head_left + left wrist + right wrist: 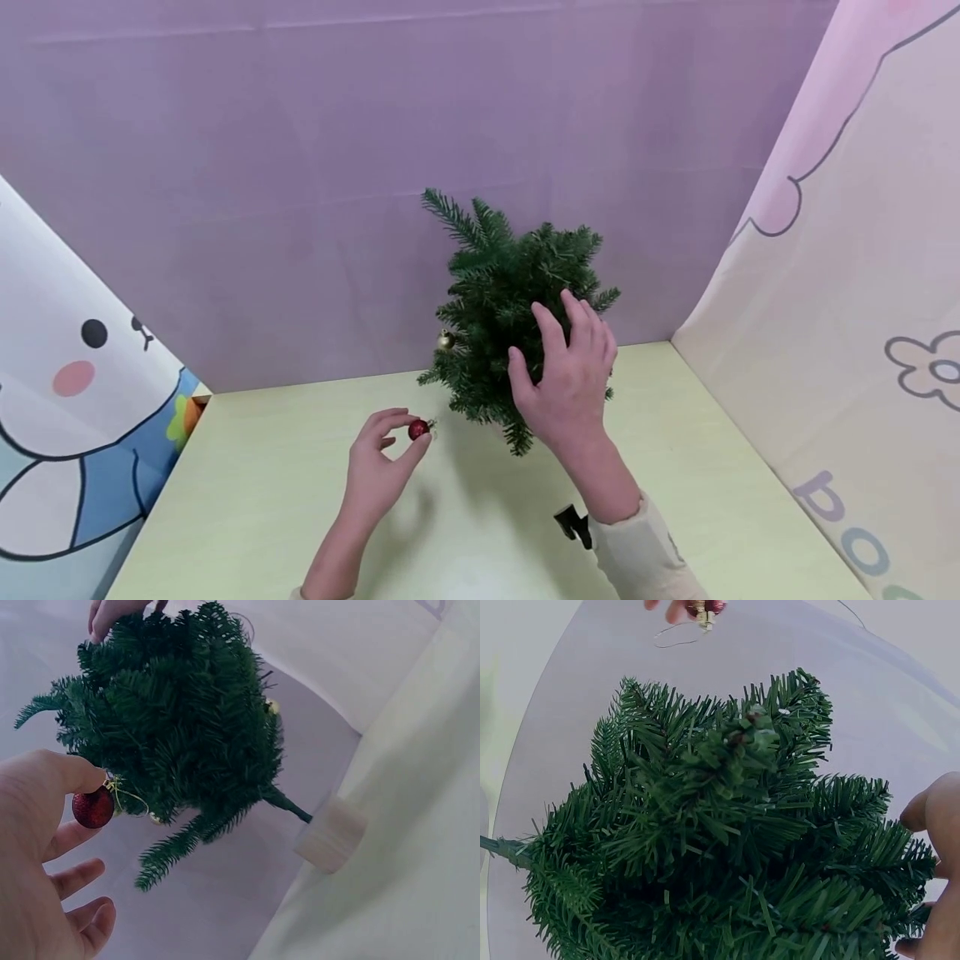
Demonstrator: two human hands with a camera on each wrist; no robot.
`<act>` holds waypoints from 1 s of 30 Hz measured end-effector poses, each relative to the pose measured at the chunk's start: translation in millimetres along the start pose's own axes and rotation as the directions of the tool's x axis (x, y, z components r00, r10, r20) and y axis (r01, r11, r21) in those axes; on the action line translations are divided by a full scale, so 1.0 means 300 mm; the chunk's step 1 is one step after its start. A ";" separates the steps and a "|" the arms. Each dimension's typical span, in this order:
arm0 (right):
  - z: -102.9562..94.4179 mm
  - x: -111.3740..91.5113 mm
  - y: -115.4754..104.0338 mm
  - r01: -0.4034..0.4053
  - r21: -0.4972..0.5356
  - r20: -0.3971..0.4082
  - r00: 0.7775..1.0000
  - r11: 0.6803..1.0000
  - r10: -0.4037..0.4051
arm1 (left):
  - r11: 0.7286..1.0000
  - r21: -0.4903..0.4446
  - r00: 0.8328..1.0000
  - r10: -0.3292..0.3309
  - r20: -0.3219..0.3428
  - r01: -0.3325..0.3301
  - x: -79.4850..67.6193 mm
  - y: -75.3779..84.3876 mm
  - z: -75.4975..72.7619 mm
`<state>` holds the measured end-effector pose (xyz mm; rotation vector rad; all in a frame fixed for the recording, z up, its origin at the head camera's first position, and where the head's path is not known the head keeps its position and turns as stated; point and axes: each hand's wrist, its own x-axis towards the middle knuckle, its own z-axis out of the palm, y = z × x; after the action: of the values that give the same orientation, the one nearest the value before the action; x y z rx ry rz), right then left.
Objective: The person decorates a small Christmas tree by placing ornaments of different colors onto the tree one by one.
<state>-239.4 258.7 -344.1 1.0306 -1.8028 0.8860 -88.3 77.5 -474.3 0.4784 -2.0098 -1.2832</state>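
A small red glittery Christmas ball [418,429] with a gold cap and a thin gold loop is pinched between thumb and fingertip of my left hand [378,475]. In the left wrist view, the loop of the ball [93,807] overlaps the tree's lower branches. The small green Christmas tree [495,308] stands ahead, to the right of that hand. My right hand [570,375] is over the tree's top, fingers spread and slightly bent. The right wrist view has its fingertips [915,814] right at the branch tips. A gold ball [446,340] hangs on the tree's left side.
The tree's pale round base [330,834] stands on the light yellow tabletop [262,483]. Behind it hangs a purple cloth [300,208]; printed cloths [847,275] flank the table. A small black piece [573,527] sits by the right sleeve [641,546].
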 end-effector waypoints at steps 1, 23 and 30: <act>0.000 -0.001 0.001 -0.001 -0.002 -0.001 1.000 1.000 0.001 | 1.000 -0.004 1.000 0.003 0.001 -0.003 0.000 0.005 -0.001; 0.003 -0.084 -0.050 0.228 0.199 -0.195 0.962 0.953 -0.190 | 0.997 -0.032 0.998 0.068 0.004 -0.067 0.018 0.259 -0.006; -0.001 -0.131 -0.100 0.302 0.212 -0.211 0.943 0.929 -0.258 | 0.987 -0.061 0.989 0.148 0.010 -0.147 0.026 0.316 -0.008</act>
<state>-200.7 258.2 -374.9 1.2832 -1.3762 1.0005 -86.4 113.1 -386.1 0.2878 -1.9731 -1.2545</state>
